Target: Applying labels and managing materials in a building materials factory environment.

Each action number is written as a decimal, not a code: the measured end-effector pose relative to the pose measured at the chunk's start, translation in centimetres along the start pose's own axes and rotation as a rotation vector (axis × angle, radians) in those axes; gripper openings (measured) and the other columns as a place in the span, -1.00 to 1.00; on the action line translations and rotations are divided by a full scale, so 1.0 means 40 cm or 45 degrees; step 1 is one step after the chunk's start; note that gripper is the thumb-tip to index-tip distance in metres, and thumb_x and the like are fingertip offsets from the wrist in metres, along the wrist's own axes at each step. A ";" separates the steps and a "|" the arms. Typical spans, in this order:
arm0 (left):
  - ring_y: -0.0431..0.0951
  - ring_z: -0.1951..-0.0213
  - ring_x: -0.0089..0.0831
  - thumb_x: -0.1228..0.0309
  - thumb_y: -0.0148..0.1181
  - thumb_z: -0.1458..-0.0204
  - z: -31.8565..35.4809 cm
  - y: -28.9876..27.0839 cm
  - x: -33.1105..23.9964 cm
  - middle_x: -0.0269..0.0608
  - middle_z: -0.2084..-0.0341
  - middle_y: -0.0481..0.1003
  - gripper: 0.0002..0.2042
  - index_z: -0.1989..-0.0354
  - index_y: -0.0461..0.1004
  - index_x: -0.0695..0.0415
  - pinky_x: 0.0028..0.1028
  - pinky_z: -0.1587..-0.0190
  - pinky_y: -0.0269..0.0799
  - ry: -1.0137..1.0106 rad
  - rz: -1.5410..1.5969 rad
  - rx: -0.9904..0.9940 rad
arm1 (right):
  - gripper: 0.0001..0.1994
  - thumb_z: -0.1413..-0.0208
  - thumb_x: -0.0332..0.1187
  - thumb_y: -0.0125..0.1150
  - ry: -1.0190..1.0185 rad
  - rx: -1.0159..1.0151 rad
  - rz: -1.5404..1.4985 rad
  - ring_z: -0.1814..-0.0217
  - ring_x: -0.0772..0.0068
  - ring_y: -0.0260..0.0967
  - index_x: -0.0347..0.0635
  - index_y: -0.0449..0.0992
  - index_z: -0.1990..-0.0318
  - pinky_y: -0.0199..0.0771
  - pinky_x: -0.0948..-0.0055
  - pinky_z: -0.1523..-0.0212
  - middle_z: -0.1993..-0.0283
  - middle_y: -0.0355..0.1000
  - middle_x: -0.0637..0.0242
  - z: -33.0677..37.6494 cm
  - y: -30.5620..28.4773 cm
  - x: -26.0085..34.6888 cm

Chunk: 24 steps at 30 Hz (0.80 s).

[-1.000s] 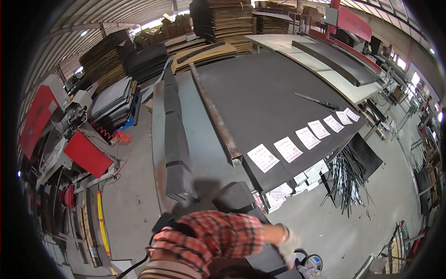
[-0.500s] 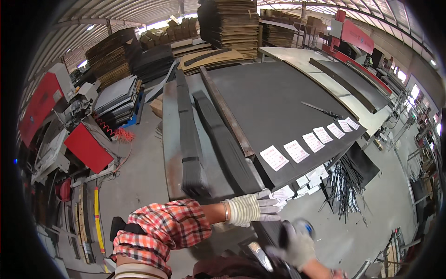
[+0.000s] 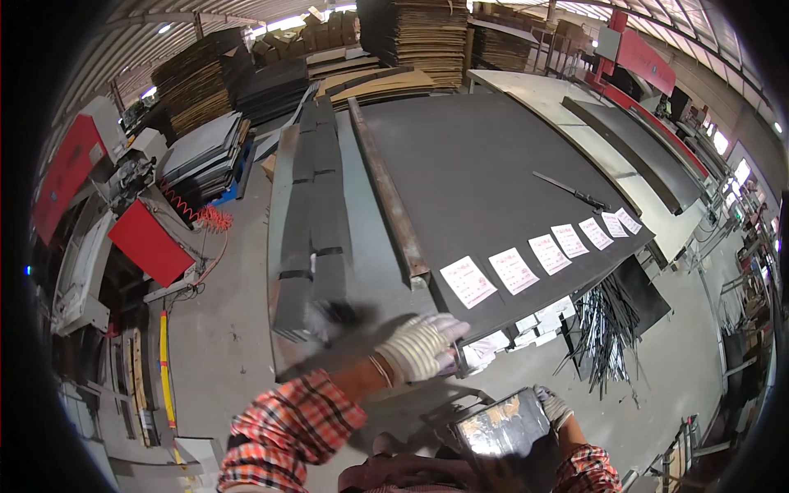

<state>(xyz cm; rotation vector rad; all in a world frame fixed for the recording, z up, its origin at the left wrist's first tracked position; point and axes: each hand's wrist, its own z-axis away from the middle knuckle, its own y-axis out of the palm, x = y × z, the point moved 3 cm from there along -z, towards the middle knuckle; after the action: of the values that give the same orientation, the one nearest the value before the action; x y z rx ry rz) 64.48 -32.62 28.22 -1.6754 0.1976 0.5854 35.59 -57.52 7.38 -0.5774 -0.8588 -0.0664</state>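
My left hand (image 3: 417, 348), in a striped white glove, is at the table's front edge, fingers stretched out and apart, beside a pile of white papers (image 3: 485, 349). I cannot see anything in it. Low in front of me, my right hand (image 3: 555, 406) grips the upper right corner of a dark box (image 3: 503, 426) with shiny clear tape across its top. On the table's left part, two long bundles of dark strips (image 3: 329, 218) lie side by side, tied with bands; their near ends are blurred. Several printed white cards (image 3: 468, 282) line the front of a large dark sheet (image 3: 477, 156).
A rusty metal bar (image 3: 386, 189) runs along the sheet's left side. A long knife (image 3: 571, 191) lies on the sheet. Dark scrap strips (image 3: 608, 320) hang at the front right. Red machines (image 3: 152, 242) stand left and far right, with sheet stacks (image 3: 423, 41) behind.
The right bundle of strips has moved left against the other. My right hand has gone from a blurred round dark item with blue to the box's corner. My left hand has shifted left and away.
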 end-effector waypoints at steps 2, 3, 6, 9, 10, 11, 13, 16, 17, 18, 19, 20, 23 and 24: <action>0.22 -0.17 -0.08 0.16 0.11 0.00 -0.058 0.084 -0.006 0.04 -0.10 0.27 -0.45 -0.14 0.25 0.19 -0.22 -0.24 0.07 0.013 0.015 -0.127 | -0.39 -0.15 0.16 -0.10 0.024 0.035 0.013 0.06 0.31 0.32 -0.31 0.44 0.06 0.27 0.39 -0.02 0.15 0.47 0.16 -0.031 -0.036 -0.005; 0.20 -0.18 -0.09 0.15 0.09 0.00 -0.093 0.100 -0.007 0.04 -0.11 0.26 -0.44 -0.15 0.23 0.20 -0.23 -0.25 0.04 0.012 -0.051 -0.221 | -0.39 -0.15 0.16 -0.11 -0.067 0.009 -0.004 0.06 0.29 0.33 -0.31 0.44 0.07 0.26 0.38 -0.03 0.14 0.47 0.13 -0.049 -0.072 -0.016; 0.12 -0.23 -0.12 0.10 0.08 0.02 -0.190 0.127 0.011 0.02 -0.15 0.22 -0.39 -0.16 0.21 0.21 -0.24 -0.30 -0.08 -0.107 -0.324 -0.350 | -0.38 -0.16 0.15 -0.13 0.024 -0.025 0.026 0.05 0.22 0.35 -0.33 0.43 0.05 0.24 0.35 -0.06 0.11 0.46 0.04 -0.085 -0.128 -0.045; 0.14 -0.22 -0.12 0.16 0.07 0.03 -0.250 0.164 0.065 0.01 -0.13 0.24 -0.44 -0.12 0.26 0.25 -0.18 -0.28 -0.06 -0.269 -0.502 -0.241 | -0.37 -0.17 0.14 -0.14 0.107 -0.065 0.096 0.01 0.14 0.35 -0.37 0.39 0.01 0.25 0.33 -0.06 0.12 0.45 -0.06 -0.059 -0.133 0.015; 0.14 -0.21 -0.10 0.17 0.06 0.03 -0.257 0.162 0.076 0.01 -0.12 0.26 -0.46 -0.11 0.28 0.23 -0.17 -0.28 -0.07 -0.247 -0.533 -0.279 | -0.37 -0.17 0.14 -0.14 0.117 -0.057 0.082 0.01 0.14 0.35 -0.37 0.39 0.01 0.25 0.33 -0.06 0.12 0.45 -0.06 -0.054 -0.124 0.027; 0.15 -0.21 -0.09 0.17 0.06 0.02 -0.262 0.166 0.093 0.01 -0.12 0.25 -0.46 -0.11 0.28 0.22 -0.16 -0.27 -0.07 -0.290 -0.523 -0.294 | -0.37 -0.17 0.14 -0.14 0.097 -0.029 0.047 0.01 0.11 0.35 -0.36 0.39 0.01 0.25 0.32 -0.05 0.12 0.44 -0.07 -0.050 -0.112 0.033; 0.15 -0.20 -0.08 0.18 0.06 0.02 -0.276 0.177 0.106 0.01 -0.12 0.25 -0.47 -0.11 0.28 0.22 -0.15 -0.27 -0.07 -0.313 -0.498 -0.293 | -0.39 -0.18 0.12 -0.16 0.050 -0.001 0.013 0.01 -0.01 0.36 -0.36 0.39 0.01 0.27 0.29 -0.03 0.13 0.43 -0.14 -0.041 -0.094 0.035; 0.15 -0.19 -0.09 0.19 0.13 0.13 -0.293 0.173 0.093 0.01 -0.08 0.26 -0.42 -0.08 0.28 0.27 -0.12 -0.25 -0.07 -0.220 -0.533 -0.361 | -0.42 -0.18 0.10 -0.16 -0.020 0.010 0.066 0.03 -0.08 0.36 -0.33 0.40 0.02 0.30 0.26 -0.01 0.16 0.42 -0.19 -0.041 -0.057 -0.019; 0.16 -0.18 -0.06 0.19 0.13 0.12 -0.315 0.156 0.091 0.06 -0.09 0.24 -0.41 -0.09 0.26 0.28 -0.11 -0.24 -0.06 -0.172 -0.535 -0.395 | -0.44 -0.19 0.09 -0.17 0.022 0.038 0.046 0.05 -0.10 0.37 -0.31 0.41 0.04 0.32 0.25 0.02 0.19 0.43 -0.19 -0.040 -0.054 -0.008; 0.16 -0.18 -0.03 0.18 0.12 0.11 -0.329 0.140 0.093 0.10 -0.10 0.23 -0.40 -0.10 0.25 0.28 -0.11 -0.23 -0.05 -0.130 -0.536 -0.423 | -0.44 -0.19 0.09 -0.17 0.058 0.040 0.035 0.05 -0.10 0.37 -0.31 0.41 0.04 0.32 0.25 0.02 0.19 0.43 -0.19 -0.037 -0.051 0.023; 0.16 -0.18 -0.01 0.17 0.12 0.10 -0.343 0.126 0.110 0.12 -0.10 0.22 -0.39 -0.11 0.24 0.29 -0.08 -0.22 -0.05 -0.174 -0.542 -0.569 | -0.44 -0.19 0.09 -0.17 0.032 0.080 0.044 0.07 -0.10 0.38 -0.31 0.42 0.06 0.33 0.25 0.04 0.20 0.43 -0.17 -0.036 -0.047 0.053; 0.16 -0.17 0.02 0.16 0.11 0.09 -0.345 0.101 0.127 0.14 -0.11 0.22 -0.39 -0.12 0.23 0.29 -0.05 -0.21 -0.05 -0.232 -0.564 -0.719 | -0.44 -0.19 0.09 -0.17 -0.011 0.132 0.053 0.10 -0.09 0.38 -0.30 0.43 0.07 0.33 0.25 0.06 0.22 0.44 -0.16 -0.033 -0.030 0.080; 0.10 -0.21 0.06 0.16 0.08 0.04 -0.396 0.122 0.148 0.16 -0.16 0.16 -0.38 -0.17 0.18 0.27 0.01 -0.22 -0.06 -0.514 -0.654 -0.339 | -0.53 -0.20 -0.01 -0.05 0.063 0.121 -0.054 0.19 0.27 0.37 -0.34 0.44 0.14 0.33 0.36 0.08 0.27 0.48 0.06 -0.041 -0.008 0.057; 0.10 -0.21 0.06 0.16 0.08 0.04 -0.401 0.133 0.148 0.16 -0.16 0.16 -0.38 -0.17 0.18 0.27 0.01 -0.22 -0.06 -0.508 -0.638 -0.335 | -0.53 -0.20 -0.01 -0.05 0.078 0.114 -0.048 0.19 0.27 0.37 -0.34 0.44 0.14 0.33 0.36 0.08 0.27 0.48 0.06 -0.039 -0.009 0.058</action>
<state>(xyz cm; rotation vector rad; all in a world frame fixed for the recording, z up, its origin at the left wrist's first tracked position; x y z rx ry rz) 71.42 -47.94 22.08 -1.7319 -0.5951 0.5627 38.11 -58.23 8.44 -0.4731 -0.8094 -0.0793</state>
